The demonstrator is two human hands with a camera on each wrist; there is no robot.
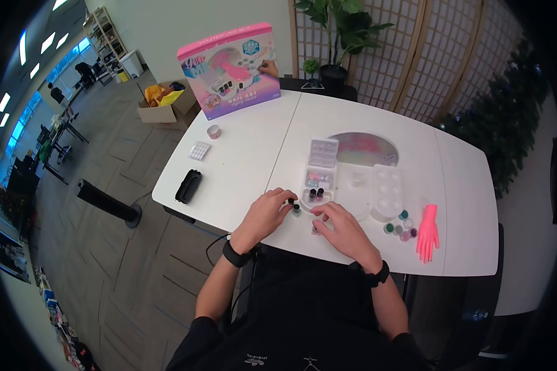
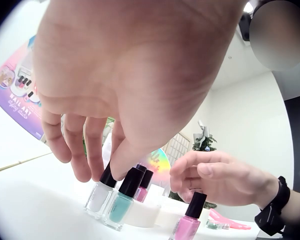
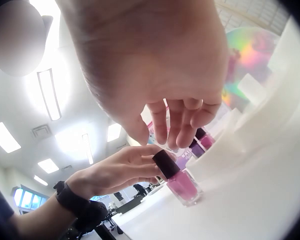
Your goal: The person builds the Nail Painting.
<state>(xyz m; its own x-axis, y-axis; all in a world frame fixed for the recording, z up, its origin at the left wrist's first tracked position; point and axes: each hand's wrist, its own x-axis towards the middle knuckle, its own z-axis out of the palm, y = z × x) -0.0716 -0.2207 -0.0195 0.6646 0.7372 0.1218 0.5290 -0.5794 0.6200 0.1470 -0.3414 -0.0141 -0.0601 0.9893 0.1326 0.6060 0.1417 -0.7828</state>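
Observation:
My left hand (image 1: pixel 266 213) is at the front edge of the white tray, its thumb and fingers pinching the black cap of a pale nail polish bottle (image 2: pixel 98 198). Right beside that bottle stands a teal nail polish bottle (image 2: pixel 121 206), also black-capped. With fingers loosely bent and nothing in them, my right hand (image 1: pixel 343 230) hovers by a pink nail polish bottle (image 3: pixel 182 187), which stands upright on the table. Two more dark-capped bottles (image 1: pixel 316 195) sit in the tray's front compartment, between my hands.
Behind the bottles is the white tray (image 1: pixel 362 209) with a shiny half-round panel (image 1: pixel 368 148). Small glitter pots (image 1: pixel 397 229) and a pink model hand (image 1: pixel 428 235) lie at right. A nail art box (image 1: pixel 232 74), a black case (image 1: pixel 189 186) and a small jar (image 1: pixel 213 132) are at left.

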